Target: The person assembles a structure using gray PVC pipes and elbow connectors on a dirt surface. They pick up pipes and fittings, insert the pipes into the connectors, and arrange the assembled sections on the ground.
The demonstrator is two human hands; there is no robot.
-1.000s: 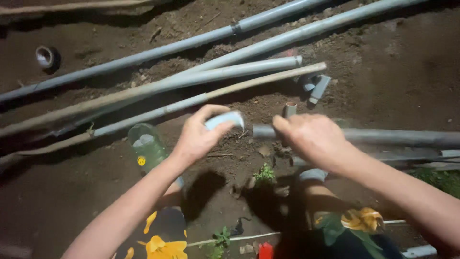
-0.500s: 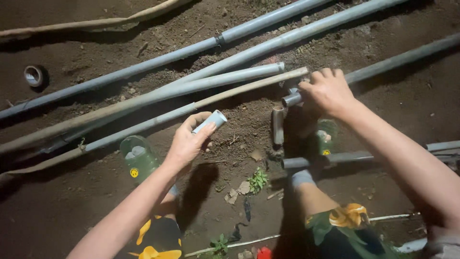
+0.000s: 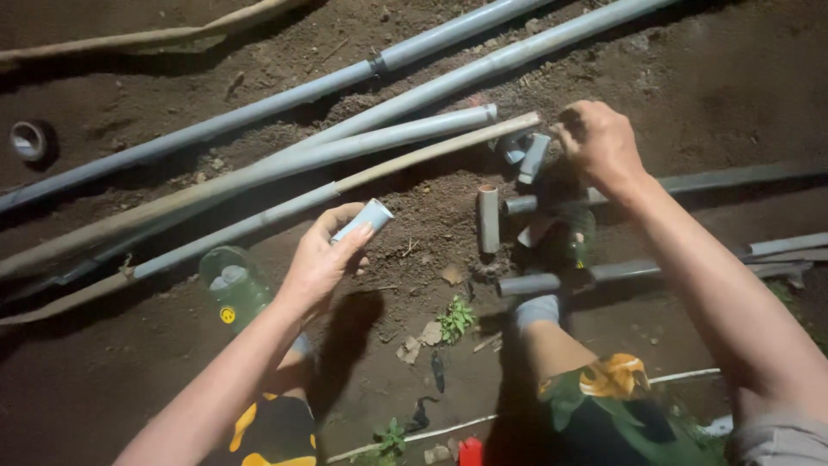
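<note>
Dark, damp soil point(image 3: 742, 78) fills the whole view, lit hard from above, with several long grey pipes point(image 3: 259, 108) running diagonally from lower left to upper right across the upper half of the frame. Left hand point(image 3: 323, 259) sits just left of centre, fingers curled around a short pipe piece point(image 3: 364, 218), pale grey-blue, cylindrical, tilted with its open end pointing up and right, thumb on top and held clear of the ground. Right hand point(image 3: 599, 142) is in the upper right, knuckles up, fingers bent downward onto the dirt beside two small grey fittings point(image 3: 526, 154); whether it grips anything cannot be told, fingertips are hidden. Short grey pipe stub point(image 3: 488, 218) lies upright in the frame at centre, just right of the held piece and apart from it. Another grey pipe point(image 3: 552, 281) lies horizontal below it, reaching toward the right edge, and a further long pipe point(image 3: 716, 181) runs out right under the right forearm. Green sandal point(image 3: 231, 285) is at lower left near the left wrist, part of a second green sandal point(image 3: 580, 237) shows below the right hand. Small green weed point(image 3: 455, 319) grows at lower centre. Round tape-like ring point(image 3: 28, 141) lies at the far left edge. Yellow-flowered shorts point(image 3: 617, 380) show along the bottom.
</note>
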